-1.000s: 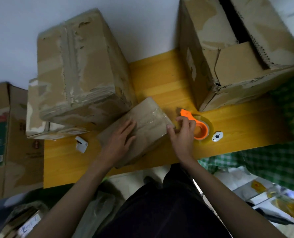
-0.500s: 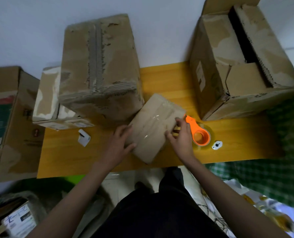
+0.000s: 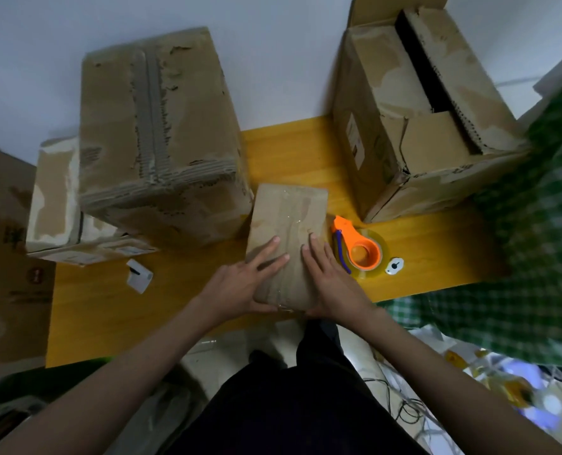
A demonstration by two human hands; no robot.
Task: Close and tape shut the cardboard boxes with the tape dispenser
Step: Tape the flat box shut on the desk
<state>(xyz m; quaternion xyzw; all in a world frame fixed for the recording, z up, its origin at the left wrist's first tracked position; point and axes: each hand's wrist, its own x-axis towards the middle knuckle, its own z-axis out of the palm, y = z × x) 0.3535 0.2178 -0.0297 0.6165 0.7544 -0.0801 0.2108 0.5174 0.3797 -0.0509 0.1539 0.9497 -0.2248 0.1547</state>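
Note:
A small flat cardboard box [image 3: 289,221], closed and with clear tape along its top, lies near the front edge of the yellow wooden table [image 3: 292,152]. My left hand [image 3: 243,280] rests flat on its near left part, fingers straight. My right hand [image 3: 329,274] lies flat on its near right part, thumb at the box's front edge. The orange tape dispenser [image 3: 360,249] with its clear roll lies on the table just right of the box, untouched.
A large closed box [image 3: 155,126] stands on a flatter box [image 3: 56,198] at the left. A big box [image 3: 417,103] with open top flaps stands back right. A white clip [image 3: 138,275] and a small white disc [image 3: 394,266] lie on the table. Green checked cloth [image 3: 535,241] hangs right.
The small box has turned from a diagonal to lie straight in front of me. My right hand left the box's right side by the dispenser and now lies flat on top.

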